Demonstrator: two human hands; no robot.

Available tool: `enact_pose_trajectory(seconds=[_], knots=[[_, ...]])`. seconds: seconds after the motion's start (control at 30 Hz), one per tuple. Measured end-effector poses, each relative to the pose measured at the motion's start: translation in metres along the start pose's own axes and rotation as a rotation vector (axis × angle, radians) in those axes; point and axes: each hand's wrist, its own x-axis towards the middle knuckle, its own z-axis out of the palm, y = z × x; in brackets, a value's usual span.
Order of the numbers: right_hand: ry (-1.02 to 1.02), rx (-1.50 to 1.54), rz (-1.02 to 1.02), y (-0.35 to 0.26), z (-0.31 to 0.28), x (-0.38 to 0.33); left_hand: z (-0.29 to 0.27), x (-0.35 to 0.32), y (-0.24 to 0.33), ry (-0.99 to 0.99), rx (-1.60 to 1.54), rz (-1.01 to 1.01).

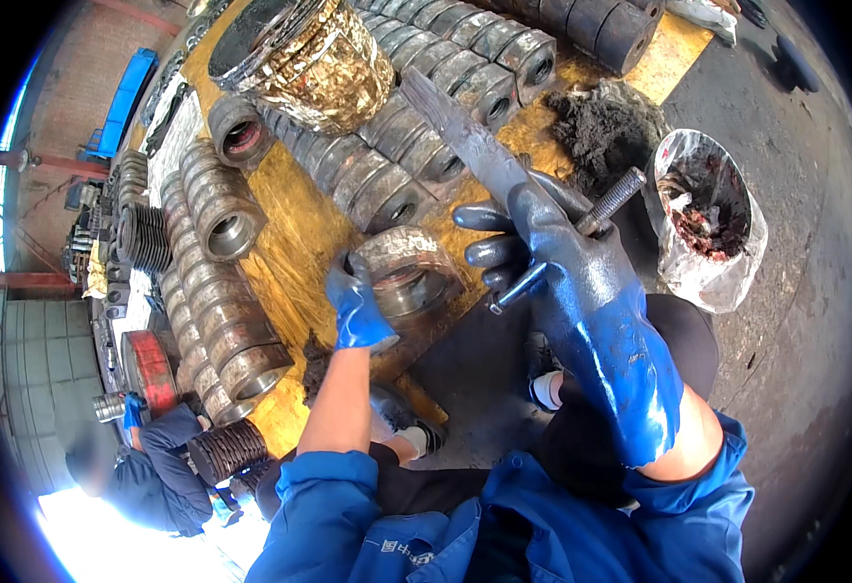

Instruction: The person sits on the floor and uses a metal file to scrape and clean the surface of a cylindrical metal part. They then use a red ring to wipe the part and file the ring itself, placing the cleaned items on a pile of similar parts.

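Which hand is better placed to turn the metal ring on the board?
Left. The left hand already grips the ring; the right hand is occupied with a scraper blade and bolt.

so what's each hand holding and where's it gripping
The right hand holds a flat metal blade at its lower end and a threaded bolt around mid-shaft. The left hand grips the near rim of a metal ring.
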Motion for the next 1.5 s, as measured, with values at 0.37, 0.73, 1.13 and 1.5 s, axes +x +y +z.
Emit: enact_pose_trajectory(seconds=[0.37, 0.73, 1.13, 1.5], knots=[[-0.043, -0.141, 0.051, 0.019, 0.006, -0.003, -0.001, -0.065, -0.038, 0.151, 0.01, 0.053], [-0.238, -0.917, -0.187, 0.051, -0.024, 0.009, -0.052, -0.128, 0.047, -0.137, -0.768, -0.406], [-0.746, -2.051, -0.455, 0.071, 0.001, -0.051, -0.061, -0.14, 0.004, -0.026, -0.367, -0.385], [-0.82, -2.355, -0.359, 0.096, 0.031, -0.07, 0.032, -0.203, -0.046, -0.188, -0.288, -0.384]])
